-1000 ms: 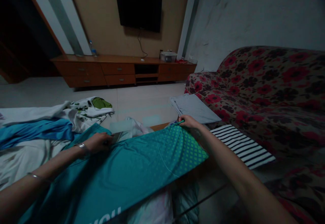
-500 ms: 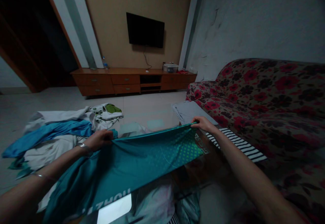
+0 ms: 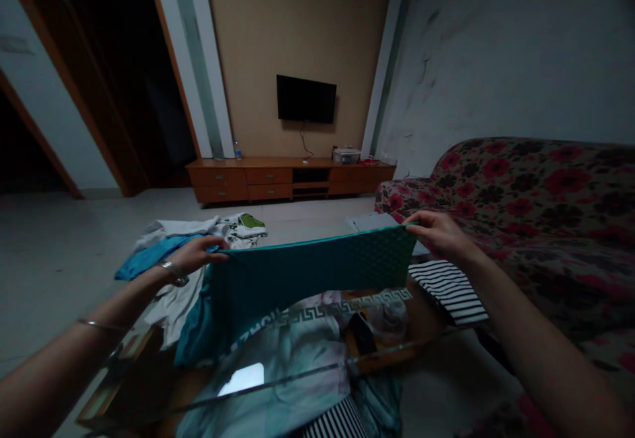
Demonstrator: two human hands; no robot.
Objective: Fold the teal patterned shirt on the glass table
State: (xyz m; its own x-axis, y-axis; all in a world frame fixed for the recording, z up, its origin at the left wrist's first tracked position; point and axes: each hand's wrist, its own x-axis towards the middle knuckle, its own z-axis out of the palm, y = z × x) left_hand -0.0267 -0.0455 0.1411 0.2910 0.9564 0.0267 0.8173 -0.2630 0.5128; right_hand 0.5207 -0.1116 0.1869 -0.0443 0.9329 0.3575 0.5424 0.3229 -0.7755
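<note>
Teal shirt (image 3: 307,272) stretched taut in the air above the glass counter (image 3: 397,352), top edge level, lower part hanging down with white lettering near the bottom. Left hand (image 3: 198,256) pinching the shirt's left top corner, fingers (image 3: 218,247) closed tight on the cloth; silver bracelet (image 3: 172,271) on that wrist. Right hand (image 3: 439,234) gripping the right top corner, fingers curled shut over the edge, dotted green pattern on that end of the shirt. Both arms reaching forward, well apart.

Pile of clothes (image 3: 163,253) behind the left hand: white, blue and a green-patched piece, heaped at the counter's far left. Striped cloth (image 3: 451,286), black and white, lying just below the right hand at the counter's right side. Grey folded cloth (image 3: 370,221) behind the shirt's top edge, partly hidden. Pale crumpled cloth (image 3: 297,332) under the glass, below the hanging shirt.

Flowered sofa (image 3: 546,193) to the right. Wooden cabinet (image 3: 278,176) along the far wall, television (image 3: 306,98) mounted above it.
</note>
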